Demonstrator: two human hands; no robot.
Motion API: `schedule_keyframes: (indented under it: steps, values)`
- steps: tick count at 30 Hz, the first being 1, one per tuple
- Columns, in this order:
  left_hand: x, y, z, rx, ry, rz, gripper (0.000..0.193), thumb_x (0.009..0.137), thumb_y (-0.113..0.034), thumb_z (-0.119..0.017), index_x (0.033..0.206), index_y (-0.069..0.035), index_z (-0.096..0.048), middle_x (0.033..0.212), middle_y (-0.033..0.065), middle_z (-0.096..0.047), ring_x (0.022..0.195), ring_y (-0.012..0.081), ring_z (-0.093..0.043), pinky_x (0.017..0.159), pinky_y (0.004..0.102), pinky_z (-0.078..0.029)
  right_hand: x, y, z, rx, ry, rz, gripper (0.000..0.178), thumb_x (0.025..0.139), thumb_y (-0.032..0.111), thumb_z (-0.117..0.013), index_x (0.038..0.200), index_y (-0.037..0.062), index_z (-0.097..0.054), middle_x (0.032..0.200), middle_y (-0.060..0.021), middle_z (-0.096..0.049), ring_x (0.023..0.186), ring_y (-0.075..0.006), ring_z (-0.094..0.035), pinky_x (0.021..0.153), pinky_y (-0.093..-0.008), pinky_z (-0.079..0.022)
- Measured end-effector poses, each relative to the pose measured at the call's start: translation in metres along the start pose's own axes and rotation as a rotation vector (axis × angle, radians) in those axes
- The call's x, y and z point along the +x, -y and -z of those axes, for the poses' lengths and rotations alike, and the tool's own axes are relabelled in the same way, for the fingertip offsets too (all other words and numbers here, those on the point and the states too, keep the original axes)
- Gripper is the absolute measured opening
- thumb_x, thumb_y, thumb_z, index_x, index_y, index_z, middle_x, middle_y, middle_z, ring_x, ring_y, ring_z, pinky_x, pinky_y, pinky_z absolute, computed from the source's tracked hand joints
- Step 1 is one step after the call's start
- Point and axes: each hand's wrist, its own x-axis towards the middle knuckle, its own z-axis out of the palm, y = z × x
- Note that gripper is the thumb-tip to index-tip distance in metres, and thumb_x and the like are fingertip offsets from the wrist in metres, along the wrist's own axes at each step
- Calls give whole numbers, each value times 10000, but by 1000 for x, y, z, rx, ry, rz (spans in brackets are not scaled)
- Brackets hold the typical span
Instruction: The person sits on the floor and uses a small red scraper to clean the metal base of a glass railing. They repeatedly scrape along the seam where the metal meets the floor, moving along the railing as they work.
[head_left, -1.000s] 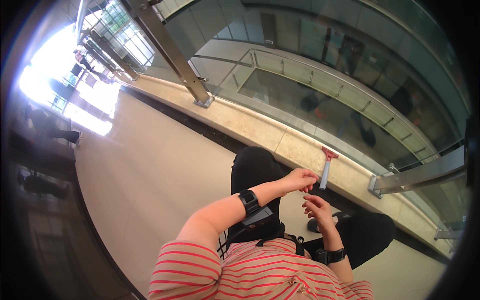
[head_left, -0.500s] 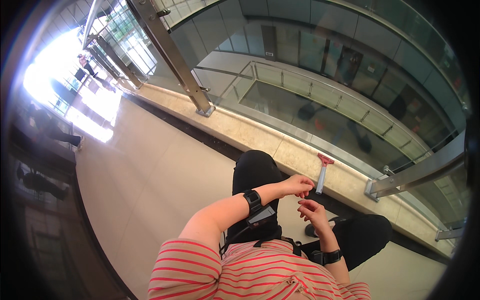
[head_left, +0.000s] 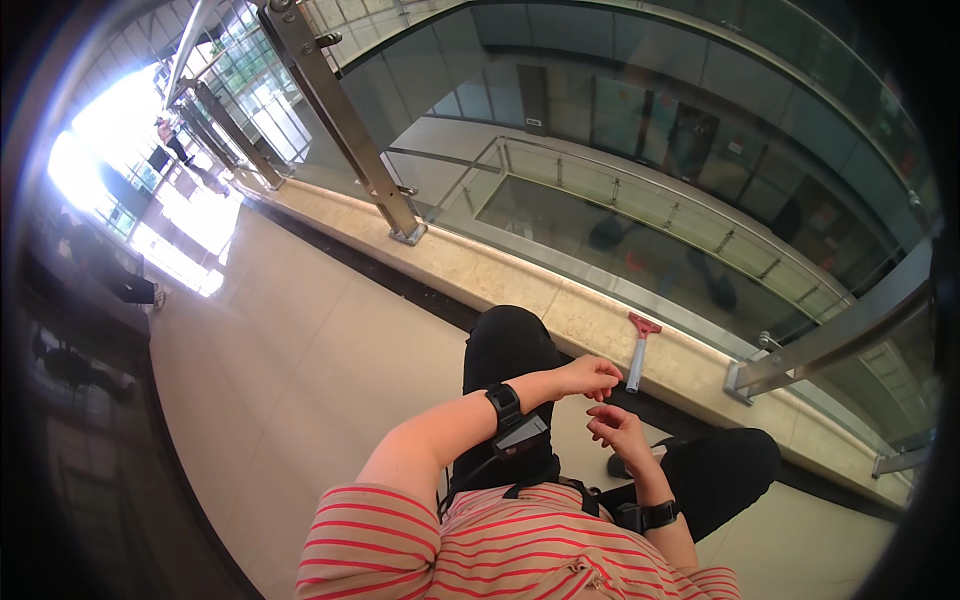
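Holding: left hand (head_left: 592, 377) curled loosely, empty
Right hand (head_left: 617, 426): fingers half-bent, apart, gripping nothing
Scraper (head_left: 637, 348): red-headed, lying on stone ledge (head_left: 520, 285), just beyond left hand

Signs far away, no boxes or screens close by

No package, label or screen shows near the person. Far off, behind the glass wall, a small pale sign (head_left: 534, 122) sits above a dark doorway. More to the right, a small white sign (head_left: 742, 146) hangs on the dark wall. Both are too small to see well.
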Motion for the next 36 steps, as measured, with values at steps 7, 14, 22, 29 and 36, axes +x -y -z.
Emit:
schedule_keyframes:
  steps: [7,14,22,29,36]
  values:
    - [0,1,-2,11,-9,6,307,867,-259,-548,1099,-57,-550,817,20,-582,690,81,-545,623,214,-440,-2,0,-1,-60,5,-11,247,794,138,-620,1026,56,-615,762,19,-595,663,-61,-549,553,-214,-415]
    - [0,3,-4,9,-7,23,307,869,-256,-545,1104,-59,-547,815,20,-585,681,80,-553,615,207,-440,-1,-5,-2,-51,14,-29,247,794,140,-624,1025,52,-615,753,15,-593,651,-63,-546,551,-214,-420]
    - [1,3,-4,19,12,13,295,872,-253,-537,1100,-65,-544,813,17,-580,681,77,-549,616,205,-438,0,-6,-2,-81,20,-42,257,787,150,-629,1018,38,-612,739,7,-592,644,-69,-549,551,-215,-424]
    - [-2,-7,-5,-30,24,25,299,874,-248,-541,1100,-53,-551,819,21,-588,700,80,-548,629,206,-442,3,-10,1,-111,-2,-27,270,783,157,-625,1023,34,-608,734,-6,-598,641,-73,-559,538,-216,-427]
    - [15,-31,6,-23,0,-8,304,870,-254,-534,1108,-66,-558,819,23,-584,710,96,-560,642,215,-449,8,-17,8,-137,-62,-41,288,780,167,-624,1033,29,-604,733,-14,-602,622,-76,-561,512,-213,-421]
